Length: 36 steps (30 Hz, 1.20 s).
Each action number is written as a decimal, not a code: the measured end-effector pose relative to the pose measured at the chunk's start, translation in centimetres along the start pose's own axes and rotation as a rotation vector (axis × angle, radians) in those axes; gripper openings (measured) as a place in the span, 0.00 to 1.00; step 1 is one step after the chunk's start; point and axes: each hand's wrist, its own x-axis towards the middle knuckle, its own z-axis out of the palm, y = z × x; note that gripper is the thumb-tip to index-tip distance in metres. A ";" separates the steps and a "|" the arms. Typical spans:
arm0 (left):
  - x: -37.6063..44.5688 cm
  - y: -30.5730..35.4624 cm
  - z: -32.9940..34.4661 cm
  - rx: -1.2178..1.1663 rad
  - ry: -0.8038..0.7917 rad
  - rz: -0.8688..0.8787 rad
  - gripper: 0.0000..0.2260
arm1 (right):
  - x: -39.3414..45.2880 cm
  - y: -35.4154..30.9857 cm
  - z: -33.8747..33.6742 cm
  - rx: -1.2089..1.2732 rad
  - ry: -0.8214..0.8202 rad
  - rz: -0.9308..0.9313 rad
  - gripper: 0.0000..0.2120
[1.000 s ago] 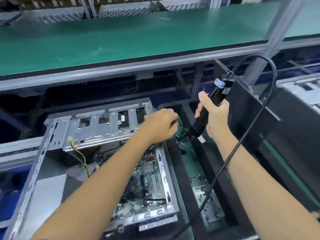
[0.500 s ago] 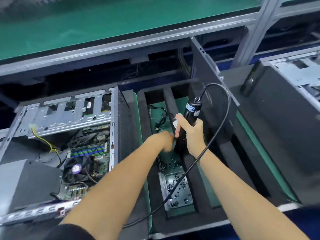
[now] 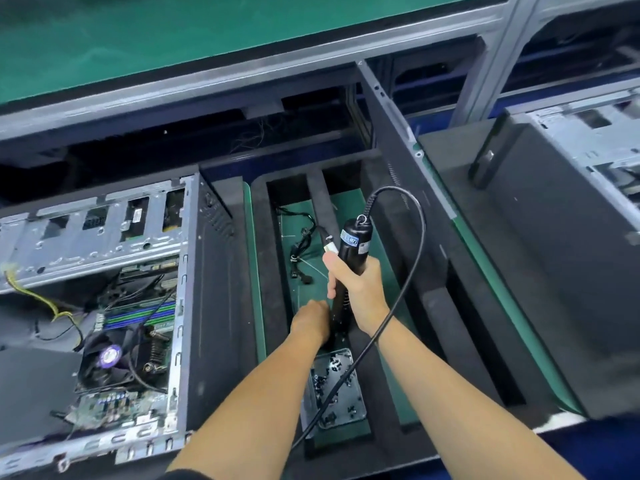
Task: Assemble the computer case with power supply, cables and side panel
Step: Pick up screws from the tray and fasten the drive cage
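The open computer case (image 3: pixel 188 306) lies on its side at the left, with its motherboard (image 3: pixel 138 317) and fan exposed. My right hand (image 3: pixel 362 289) grips a black electric screwdriver (image 3: pixel 353 244), held upright with its tip pointing down. My left hand (image 3: pixel 310 323) is curled at the screwdriver's lower end, just above a metal tray of black screws (image 3: pixel 349 407). Its fingers are hidden, so I cannot tell what it holds. A black side panel (image 3: pixel 398 161) stands on edge to the right of the foam tray.
A black foam tray (image 3: pixel 263 271) with a green mat holds loose black cables (image 3: pixel 304 233). The screwdriver's cord (image 3: pixel 420 230) loops over my right forearm. A second case (image 3: pixel 571 143) sits at the far right. A green shelf (image 3: pixel 173 36) overhangs the back.
My view swung right from the open case to the foam tray. Both hands dropped from the case's top edge to the screw tray, with the screwdriver still in my right hand.
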 end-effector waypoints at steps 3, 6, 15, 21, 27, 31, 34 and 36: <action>0.3 -0.2 0.2 -0.036 0.012 -0.018 0.21 | 0.2 0.0 0.0 -0.008 -0.012 0.005 0.20; 0.4 -0.5 -0.1 -0.060 0.012 -0.024 0.26 | 0.2 -0.1 0.3 -0.019 -0.021 0.013 0.18; 0.4 -0.5 0.5 -0.163 0.035 0.022 0.18 | 0.2 -0.7 0.8 -0.020 -0.032 0.042 0.16; 0.8 -0.7 -0.4 0.003 -0.063 0.099 0.22 | 0.1 -0.7 0.9 -0.019 -0.034 0.031 0.19; 1.5 -1.5 -3.2 -0.079 0.051 0.050 0.20 | 0.4 -1.5 1.5 0.023 -0.032 -0.004 0.23; 0.5 -1.9 -2.7 -0.358 0.120 0.046 0.16 | 0.3 -2.0 1.8 0.027 -0.048 -0.026 0.24; -0.1 -1.6 -1.5 -0.266 0.188 0.039 0.15 | 0.2 -2.1 1.7 0.037 -0.038 -0.014 0.22; -0.3 -1.5 -1.0 -0.184 0.159 0.030 0.17 | 0.1 -2.1 1.6 0.026 -0.036 -0.004 0.18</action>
